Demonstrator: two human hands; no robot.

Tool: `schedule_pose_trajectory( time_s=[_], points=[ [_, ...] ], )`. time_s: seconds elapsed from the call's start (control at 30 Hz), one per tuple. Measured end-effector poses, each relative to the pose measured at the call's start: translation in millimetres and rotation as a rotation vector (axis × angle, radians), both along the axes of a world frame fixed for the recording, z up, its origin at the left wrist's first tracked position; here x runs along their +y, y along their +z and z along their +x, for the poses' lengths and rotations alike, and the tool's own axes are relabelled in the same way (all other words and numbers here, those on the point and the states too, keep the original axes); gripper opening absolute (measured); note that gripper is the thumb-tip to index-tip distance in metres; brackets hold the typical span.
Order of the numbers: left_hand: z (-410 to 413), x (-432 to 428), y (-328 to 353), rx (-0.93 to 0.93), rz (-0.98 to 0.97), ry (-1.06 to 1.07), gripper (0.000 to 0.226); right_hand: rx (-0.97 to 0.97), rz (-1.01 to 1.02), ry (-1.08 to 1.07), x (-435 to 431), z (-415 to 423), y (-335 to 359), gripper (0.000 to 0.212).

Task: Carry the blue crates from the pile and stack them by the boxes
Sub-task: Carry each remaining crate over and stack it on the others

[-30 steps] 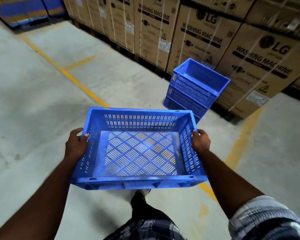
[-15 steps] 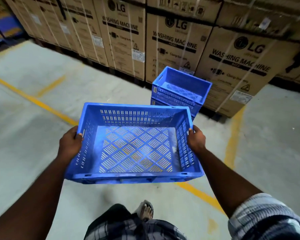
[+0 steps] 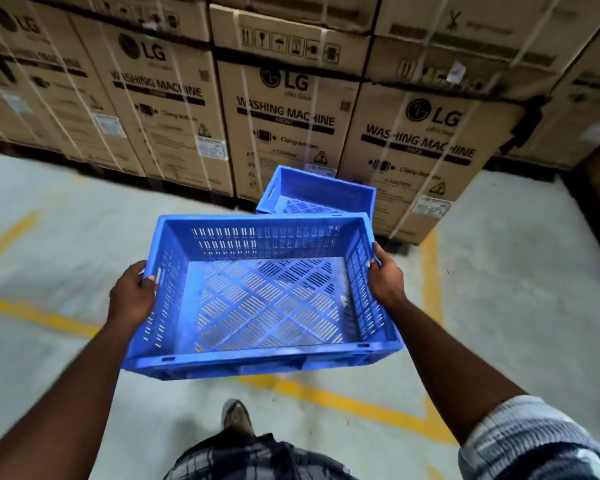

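I hold an empty blue slotted crate (image 3: 264,299) level in front of me, above the floor. My left hand (image 3: 132,296) grips its left rim and my right hand (image 3: 387,278) grips its right rim. Just beyond the held crate stands the stack of blue crates (image 3: 321,194); only its top crate shows, the lower ones are hidden behind the crate I carry. The stack sits right against the washing machine boxes (image 3: 291,109).
A wall of tall cardboard boxes (image 3: 423,140), stacked two high, runs across the back. Yellow floor lines (image 3: 361,403) cross the grey concrete floor (image 3: 66,237) beneath the crate. My foot (image 3: 236,415) shows below it.
I have walked closer to the boxes. The stack of crates now lies directly behind the held crate and is mostly hidden by it. My grip is unchanged.
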State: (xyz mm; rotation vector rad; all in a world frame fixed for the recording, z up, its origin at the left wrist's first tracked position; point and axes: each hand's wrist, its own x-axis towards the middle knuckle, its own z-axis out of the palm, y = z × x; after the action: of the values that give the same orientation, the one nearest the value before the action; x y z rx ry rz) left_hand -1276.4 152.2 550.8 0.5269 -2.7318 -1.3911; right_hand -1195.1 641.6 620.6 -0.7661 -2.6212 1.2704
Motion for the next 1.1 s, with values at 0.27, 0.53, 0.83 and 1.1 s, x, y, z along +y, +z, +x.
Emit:
schedule_pose_trajectory(
  time_s=[0.27,0.53,0.83,1.1],
  points=[
    [-137.4,21.0,13.0,0.009,0.087,-0.110,0.031,0.008,0.042,-0.130,1.6,-76.9,6.9,0.051],
    [-219.1,68.0,12.3,-0.030,0.105,-0.158,0.024,-0.006,0.007,-0.307,24.9,-138.3,-2.1,0.045],
    [-333.4,137.6,-27.2,-0.122,0.098,-0.180,0.033,-0.062,0.018,-0.341,100.7,-254.6,-37.7,0.044],
    [-430.6,205.4,-53.8,-0.176,0.063,-0.185,0.036,-0.168,0.050,-0.306,177.9,-362.1,-58.0,0.044]
  ],
)
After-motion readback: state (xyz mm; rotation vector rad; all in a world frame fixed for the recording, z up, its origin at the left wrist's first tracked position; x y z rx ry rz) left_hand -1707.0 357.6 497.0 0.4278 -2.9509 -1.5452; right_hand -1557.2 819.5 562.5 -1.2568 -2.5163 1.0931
